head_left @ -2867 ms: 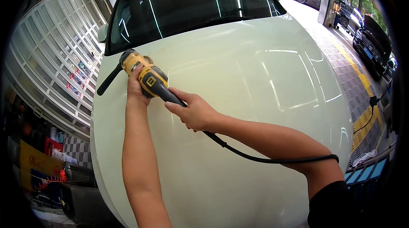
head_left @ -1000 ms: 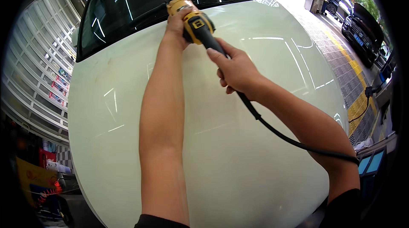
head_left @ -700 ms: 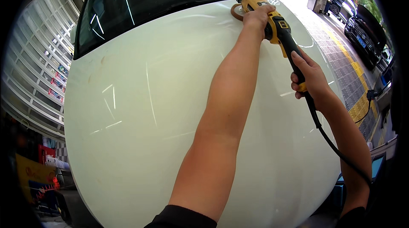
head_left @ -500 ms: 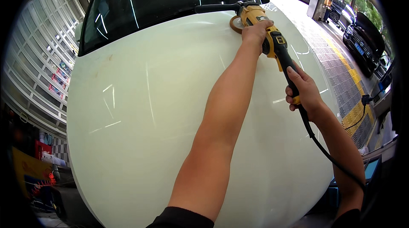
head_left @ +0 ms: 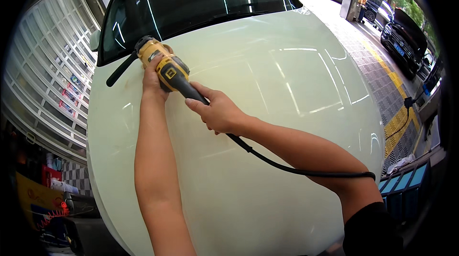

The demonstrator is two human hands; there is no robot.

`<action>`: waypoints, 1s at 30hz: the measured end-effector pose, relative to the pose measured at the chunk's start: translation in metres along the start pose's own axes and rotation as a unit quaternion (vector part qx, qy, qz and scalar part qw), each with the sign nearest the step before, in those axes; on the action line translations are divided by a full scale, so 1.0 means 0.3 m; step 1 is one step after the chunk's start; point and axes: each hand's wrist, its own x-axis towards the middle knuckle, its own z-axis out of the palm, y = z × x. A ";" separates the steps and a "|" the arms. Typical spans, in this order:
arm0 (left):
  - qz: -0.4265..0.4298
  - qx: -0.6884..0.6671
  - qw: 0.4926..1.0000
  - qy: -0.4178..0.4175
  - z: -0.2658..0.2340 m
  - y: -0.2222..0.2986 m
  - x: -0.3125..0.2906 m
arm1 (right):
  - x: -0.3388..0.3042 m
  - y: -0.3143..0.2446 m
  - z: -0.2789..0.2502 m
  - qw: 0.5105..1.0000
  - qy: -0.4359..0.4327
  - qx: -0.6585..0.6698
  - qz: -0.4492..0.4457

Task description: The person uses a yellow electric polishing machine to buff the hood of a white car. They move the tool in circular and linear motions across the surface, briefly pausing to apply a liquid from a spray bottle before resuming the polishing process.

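A yellow and black power polisher rests over the far left part of a white car hood, close to the windshield. My left hand is wrapped round its yellow head. Farther back, my right hand grips the black rear handle. The side handle sticks out to the left, held by neither hand. Most of the polishing pad is hidden under the tool. A black power cord runs from the handle across the hood and loops over my right forearm.
Beyond the hood is the dark windshield with light reflections. A white slatted shutter stands on the left, near a red coiled hose. To the right are a yellow-marked grated floor and a black car with its hood raised.
Both hands have carried the polisher from the far right of the hood to its far left. Its side handle now points down-left, and the cord lies across my right forearm.
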 end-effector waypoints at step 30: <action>-0.085 -0.057 0.995 0.010 0.673 -0.313 0.209 | -0.092 0.026 -0.507 0.982 0.159 -0.001 0.105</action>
